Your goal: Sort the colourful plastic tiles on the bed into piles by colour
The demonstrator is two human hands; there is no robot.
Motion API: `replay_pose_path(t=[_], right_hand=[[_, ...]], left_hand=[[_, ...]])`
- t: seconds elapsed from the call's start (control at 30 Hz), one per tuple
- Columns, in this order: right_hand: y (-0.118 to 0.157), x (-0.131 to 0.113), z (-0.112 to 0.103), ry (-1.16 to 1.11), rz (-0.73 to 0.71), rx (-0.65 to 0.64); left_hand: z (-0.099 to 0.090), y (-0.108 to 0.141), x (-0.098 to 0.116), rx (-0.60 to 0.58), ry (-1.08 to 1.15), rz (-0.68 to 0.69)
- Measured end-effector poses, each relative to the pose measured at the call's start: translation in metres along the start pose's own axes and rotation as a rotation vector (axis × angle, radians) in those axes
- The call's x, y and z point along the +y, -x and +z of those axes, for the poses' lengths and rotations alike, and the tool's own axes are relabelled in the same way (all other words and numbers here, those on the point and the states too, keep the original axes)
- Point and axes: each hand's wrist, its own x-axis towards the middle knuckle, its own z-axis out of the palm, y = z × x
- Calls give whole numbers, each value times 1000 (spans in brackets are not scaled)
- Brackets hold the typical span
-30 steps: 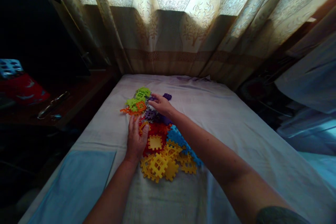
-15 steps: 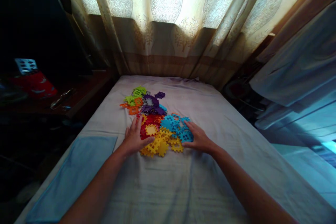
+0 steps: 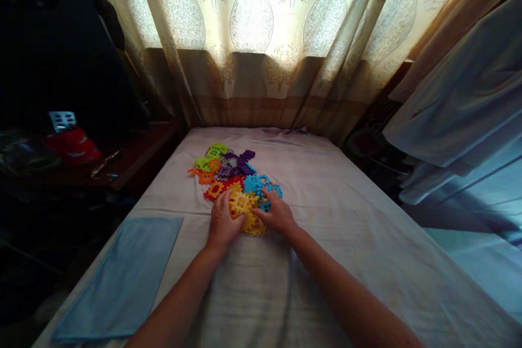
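Yellow notched interlocking toy pieces [image 3: 243,203] lie bunched between my two hands on the bed. My left hand [image 3: 224,222] curves around their left side, thumb low and fingers over the upper edge. From the right, my right hand [image 3: 279,213] presses its thumb against the yellow bunch, its fingers reaching over blue pieces [image 3: 253,184]. Red pieces [image 3: 212,191] sit just beyond my left fingertips. Farther back are purple pieces [image 3: 243,165], lime green pieces [image 3: 216,149] and orange pieces [image 3: 206,178]. My fingers partly hide the pieces they touch.
A folded light blue cloth [image 3: 126,277] lies on the bed's left side. The pale sheet [image 3: 326,185] spreads around the pile. At left stands a dark table [image 3: 138,157] with a red container [image 3: 79,147]. Curtains [image 3: 253,87] hang behind; clothes [image 3: 452,98] hang at right.
My hands have come closer together, the right one moving left, and squeezed the yellow pieces into a tighter bunch. The red pieces now show more beyond my left hand. The camera view has shifted slightly.
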Motion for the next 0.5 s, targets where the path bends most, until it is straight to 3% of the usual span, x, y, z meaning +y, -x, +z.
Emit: replay_pose_path(t=[0.13, 0.23, 0.4, 0.5], right_hand=[[-17, -12, 12, -273, 106, -43], [-41, -29, 13, -376, 95, -28], [-105, -61, -4, -536, 93, -59], [-136, -58, -21, -543, 103, -123]], left_hand=[[9, -19, 1, 7, 187, -184], [8, -42, 9, -27, 314, -290], [-10, -111, 21, -91, 302, -256], [-24, -152, 11, -83, 216, -232]])
